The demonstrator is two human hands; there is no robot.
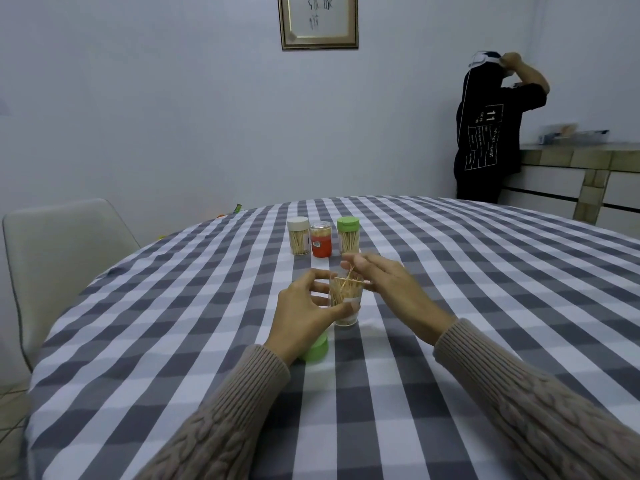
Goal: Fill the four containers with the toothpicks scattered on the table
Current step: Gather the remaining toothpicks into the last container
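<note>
Worktop (450, 306): round, under a grey-and-white checked cloth.

Open jar (346, 301): clear, upright, near the middle of the worktop, packed with toothpicks (348, 281); several stick out at its mouth at crossed angles.

Left hand (304, 311): fingers curled round the left side of the open jar, thumb across its near face, holding it.

Right hand (384, 282): just right of the jar mouth, thumb and fingers loosely spread, fingertips touching the protruding toothpicks; whether any are pinched cannot be told.

Green lid (317, 348): lies on the cloth near the jar, partly hidden under the left wrist.

Far row, three closed jars standing side by side beyond the hands: white-lidded jar (298, 236) on the left, full of toothpicks; red jar (321, 239) in the middle with a clear lid; green-lidded jar (348, 235) on the right, full of toothpicks.

Chair (65, 268): pale, at the left edge of the worktop.

Framed picture (318, 21): on the far wall.

Person (491, 133): in a dark top, far right, back turned, standing at a counter (571, 157).
</note>
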